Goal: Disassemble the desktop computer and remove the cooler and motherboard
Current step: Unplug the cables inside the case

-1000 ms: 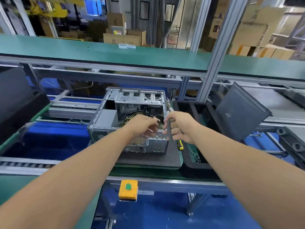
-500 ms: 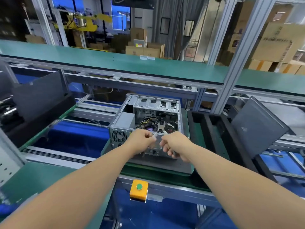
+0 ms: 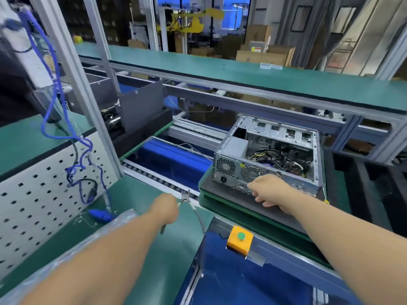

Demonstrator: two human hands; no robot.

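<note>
Left of the open computer case [image 3: 267, 159], the left hand [image 3: 166, 209] grips wire cutters [image 3: 187, 200]; the right hand [image 3: 265, 191], fingers loosely curled, rests against the case's rear panel. No legible writing.

I am looking into a factory assembly line: a green-topped conveyor bench [image 3: 154, 243] framed in aluminium posts [image 3: 72, 69], a roller track [image 3: 154, 177] just left of the opened computer case [image 3: 268, 157], a perforated tool panel [image 3: 44, 190] further left, stacked cardboard cartons [image 3: 259, 49] well behind the case.
</note>
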